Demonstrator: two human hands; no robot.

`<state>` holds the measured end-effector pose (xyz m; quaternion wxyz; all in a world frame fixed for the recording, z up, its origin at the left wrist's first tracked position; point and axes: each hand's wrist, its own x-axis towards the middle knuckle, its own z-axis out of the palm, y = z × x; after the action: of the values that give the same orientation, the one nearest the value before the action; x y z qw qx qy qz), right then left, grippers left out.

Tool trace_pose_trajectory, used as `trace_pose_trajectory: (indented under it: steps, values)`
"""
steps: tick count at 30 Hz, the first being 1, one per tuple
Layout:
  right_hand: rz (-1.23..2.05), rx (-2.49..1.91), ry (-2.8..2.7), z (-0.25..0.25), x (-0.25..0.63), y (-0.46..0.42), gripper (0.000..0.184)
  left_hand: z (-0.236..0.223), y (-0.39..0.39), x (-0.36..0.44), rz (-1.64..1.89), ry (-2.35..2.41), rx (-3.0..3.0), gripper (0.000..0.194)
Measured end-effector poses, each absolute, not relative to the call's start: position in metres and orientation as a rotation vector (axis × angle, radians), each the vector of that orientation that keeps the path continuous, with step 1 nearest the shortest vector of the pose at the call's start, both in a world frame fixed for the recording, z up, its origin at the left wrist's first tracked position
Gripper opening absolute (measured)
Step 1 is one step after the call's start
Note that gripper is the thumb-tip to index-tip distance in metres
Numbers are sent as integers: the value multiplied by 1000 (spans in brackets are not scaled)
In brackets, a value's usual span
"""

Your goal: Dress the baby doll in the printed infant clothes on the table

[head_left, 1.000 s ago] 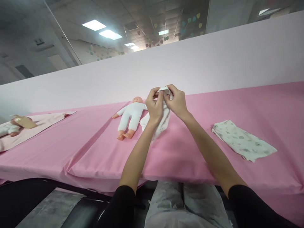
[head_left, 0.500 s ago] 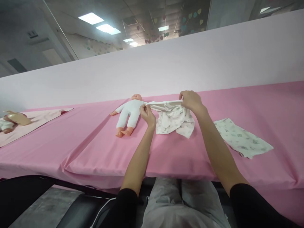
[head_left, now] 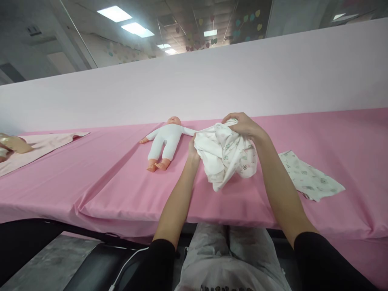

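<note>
Between my hands hangs a white baby garment (head_left: 226, 151) with a small printed pattern, bunched up and partly showing its plain side. My left hand (head_left: 193, 148) grips its left edge, most of the fingers hidden behind the cloth. At the upper right edge my right hand (head_left: 241, 124) is closed on the fabric, fingers curled over the top. Just left of my left hand a baby doll (head_left: 166, 141) in a white body suit lies on its back, arms spread, feet towards me.
A pink cloth (head_left: 115, 178) covers the long table. To the right lies a printed white baby garment (head_left: 312, 178), flat. At the far left another doll (head_left: 15, 143) rests on a pale pink cloth (head_left: 51, 145). A white partition (head_left: 273, 76) stands behind the table.
The garment was stretched along its top edge between my hands; now it is gathered and turned, showing more of its plain white side. The view has shifted slightly.
</note>
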<state>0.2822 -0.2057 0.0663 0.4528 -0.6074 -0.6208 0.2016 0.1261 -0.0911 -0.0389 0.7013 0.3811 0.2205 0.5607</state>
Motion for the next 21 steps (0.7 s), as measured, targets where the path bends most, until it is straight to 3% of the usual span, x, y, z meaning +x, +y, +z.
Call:
trace_pose_trajectory:
  steps: [3, 6, 9, 13, 21]
  values:
    - [121, -1846, -1664, 58, 302, -202, 28, -42, -89, 113, 1137, 348, 835, 38]
    - [-51, -2007, -1655, 55, 315, -203, 28, -46, -84, 105, 1191, 341, 813, 33]
    - [-29, -1934, -1601, 61, 321, -213, 28, -49, -82, 104, 1269, 403, 876, 34]
    - [75, -1818, -1509, 75, 326, -231, 23, -45, -87, 103, 1315, 520, 1002, 53]
    - [-223, -1713, -1219, 77, 320, -227, 25, -23, -105, 98, 1380, 553, 937, 62]
